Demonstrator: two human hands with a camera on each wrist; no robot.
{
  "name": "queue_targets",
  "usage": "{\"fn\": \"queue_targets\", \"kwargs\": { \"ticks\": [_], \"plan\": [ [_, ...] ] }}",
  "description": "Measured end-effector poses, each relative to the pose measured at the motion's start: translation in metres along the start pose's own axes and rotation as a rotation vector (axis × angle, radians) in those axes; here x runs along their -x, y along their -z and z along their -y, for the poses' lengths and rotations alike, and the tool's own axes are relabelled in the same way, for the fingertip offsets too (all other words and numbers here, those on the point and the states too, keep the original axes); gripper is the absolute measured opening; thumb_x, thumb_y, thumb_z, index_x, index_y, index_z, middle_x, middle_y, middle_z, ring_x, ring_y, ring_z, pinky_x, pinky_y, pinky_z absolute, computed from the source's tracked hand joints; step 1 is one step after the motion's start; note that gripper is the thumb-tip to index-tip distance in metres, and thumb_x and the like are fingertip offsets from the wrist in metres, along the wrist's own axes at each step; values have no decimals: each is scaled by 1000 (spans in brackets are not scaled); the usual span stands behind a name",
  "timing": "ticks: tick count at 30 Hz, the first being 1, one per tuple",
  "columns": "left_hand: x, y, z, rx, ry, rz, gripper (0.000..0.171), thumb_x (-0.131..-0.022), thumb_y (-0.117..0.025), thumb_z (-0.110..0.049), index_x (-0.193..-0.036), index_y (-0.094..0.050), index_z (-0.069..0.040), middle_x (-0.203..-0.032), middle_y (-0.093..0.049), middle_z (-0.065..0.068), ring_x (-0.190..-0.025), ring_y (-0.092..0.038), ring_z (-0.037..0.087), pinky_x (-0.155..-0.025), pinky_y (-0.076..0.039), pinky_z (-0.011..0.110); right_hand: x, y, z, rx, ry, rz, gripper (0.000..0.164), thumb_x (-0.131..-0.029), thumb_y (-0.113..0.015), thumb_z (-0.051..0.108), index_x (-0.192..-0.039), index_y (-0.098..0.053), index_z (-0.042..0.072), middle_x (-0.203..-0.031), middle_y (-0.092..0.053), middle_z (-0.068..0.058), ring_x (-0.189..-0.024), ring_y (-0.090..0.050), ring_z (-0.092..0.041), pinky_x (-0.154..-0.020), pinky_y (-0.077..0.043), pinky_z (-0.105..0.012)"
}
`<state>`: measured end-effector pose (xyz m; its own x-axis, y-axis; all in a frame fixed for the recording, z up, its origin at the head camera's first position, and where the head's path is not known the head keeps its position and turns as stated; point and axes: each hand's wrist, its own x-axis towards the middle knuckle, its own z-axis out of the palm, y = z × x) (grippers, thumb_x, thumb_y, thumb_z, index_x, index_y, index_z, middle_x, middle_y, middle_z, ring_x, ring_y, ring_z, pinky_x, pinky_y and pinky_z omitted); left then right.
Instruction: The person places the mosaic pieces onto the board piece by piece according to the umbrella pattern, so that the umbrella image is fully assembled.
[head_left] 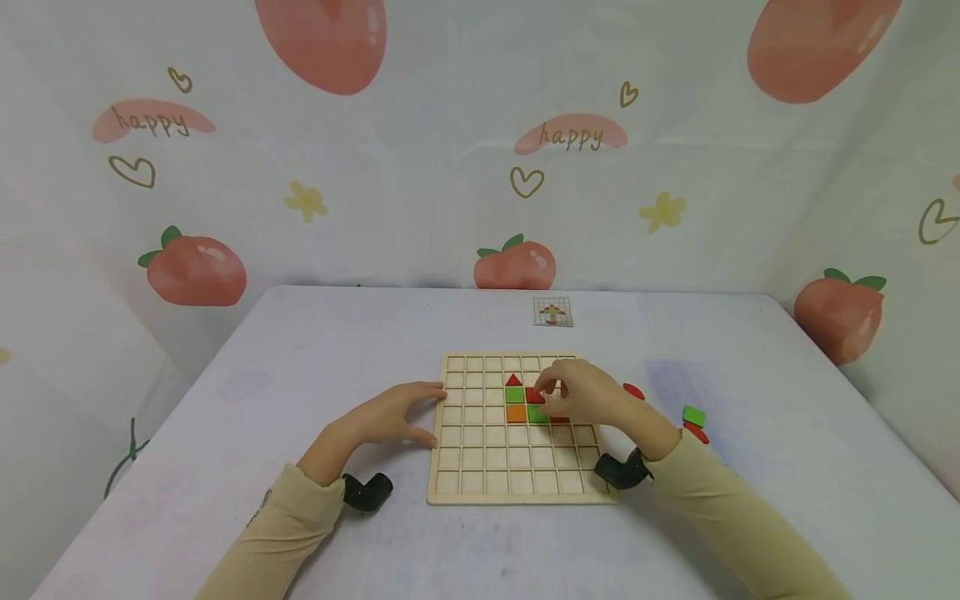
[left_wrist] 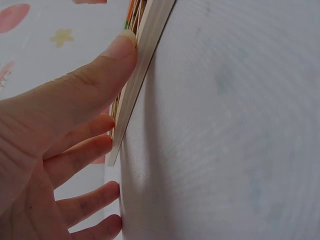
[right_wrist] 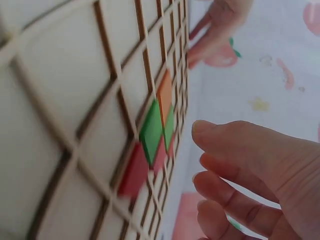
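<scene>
A wooden grid board [head_left: 461, 458] lies flat on the table. My left hand [head_left: 386, 414] is at its left edge, thumb and fingers spread. In the left wrist view the thumb [left_wrist: 120, 47] rests on the board's rim [left_wrist: 145, 55]. My right hand [head_left: 585, 392] hovers over the board's right half, fingers bent loosely with nothing between them. Beneath and beside it sit coloured pieces in the cells: a red triangle [head_left: 513, 380], a green square [head_left: 514, 395], an orange square [head_left: 516, 413], a red piece [head_left: 532, 395] and another green square [right_wrist: 151, 132]. A further red piece [right_wrist: 134, 170] is partly hidden in the head view.
Behind the board lies a small pattern card [head_left: 552, 312]. Right of the board are a loose red piece [head_left: 633, 391], a green square [head_left: 694, 416] and another red piece [head_left: 697, 432]. A printed cloth [head_left: 420, 167] hangs at the back.
</scene>
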<state>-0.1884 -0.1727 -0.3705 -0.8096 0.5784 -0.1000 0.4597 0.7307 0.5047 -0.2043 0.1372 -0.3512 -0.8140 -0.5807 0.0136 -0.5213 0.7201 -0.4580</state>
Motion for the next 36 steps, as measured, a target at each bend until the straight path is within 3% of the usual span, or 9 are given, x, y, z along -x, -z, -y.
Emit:
{"fn": "queue_targets", "kwargs": {
  "ticks": [5,18,25,36],
  "plan": [
    [0,1,0,5,3,7,68,-75,-78,-27,-131,-50,0,-143,-43,20,-134,-37,39,-112,-30,53,13,14,-17,-18,-14,-54,23,-80,-72,18,-98,-69,5,-85,-65,-3,-72,-53,-12,-61,-45,-20],
    [-1,1,2,9,-6,11,68,-76,-77,-27,-132,-50,0,-143,-43,20,-134,-36,40,-111,-31,53,50,44,-57,3,-191,-131,26,-80,-72,15,-101,-67,1,-87,-65,-8,-73,-51,-15,-57,-43,-21],
    [0,1,2,6,-4,11,68,-76,-77,-27,-131,-50,0,-143,-43,21,-134,-37,40,-111,-31,53,66,48,-77,3,-268,-134,28,-80,-72,17,-101,-67,1,-88,-65,-9,-78,-53,-19,-63,-47,-24],
    [0,0,1,-4,-7,3,68,-74,-78,-27,-130,-51,0,-142,-43,21,-134,-37,40,-111,-31,53,94,52,-106,3,-303,-138,30,-79,-73,18,-101,-66,-1,-88,-65,-11,-79,-56,-22,-62,-49,-24]
  ]
}}
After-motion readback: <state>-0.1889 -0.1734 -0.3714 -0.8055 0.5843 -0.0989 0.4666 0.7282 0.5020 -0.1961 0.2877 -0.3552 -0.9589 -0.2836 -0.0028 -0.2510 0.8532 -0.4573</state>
